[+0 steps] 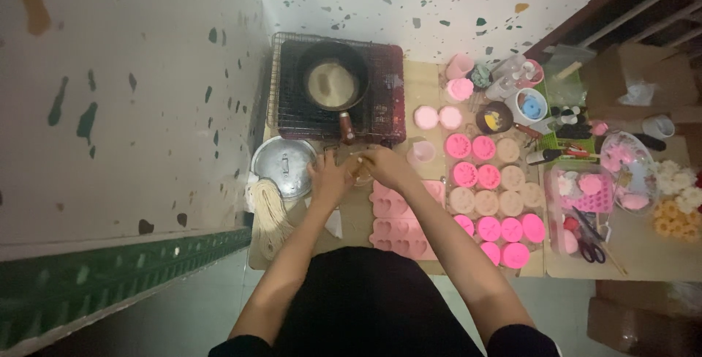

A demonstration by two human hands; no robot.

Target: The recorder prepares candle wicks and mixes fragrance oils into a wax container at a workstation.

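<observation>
My left hand [329, 179] and my right hand [384, 167] meet over a low cardboard-covered surface [351, 218], both closed around a small clear cup [360, 169] held between them. Its contents are hidden by my fingers. Just below my hands lies a pink silicone mould tray [398, 222] with several heart-shaped cavities. A black pan [334, 83] with pale liquid stands on a stove inside a wire rack [292, 119] just beyond my hands.
A metal lid [284, 165] and a coil of pale string [270, 214] lie at the left. Several round pink and beige moulds [488, 189] cover the right side, with cups, bottles, scissors [589, 243] and flower shapes [676, 196] further right. A speckled wall rises behind.
</observation>
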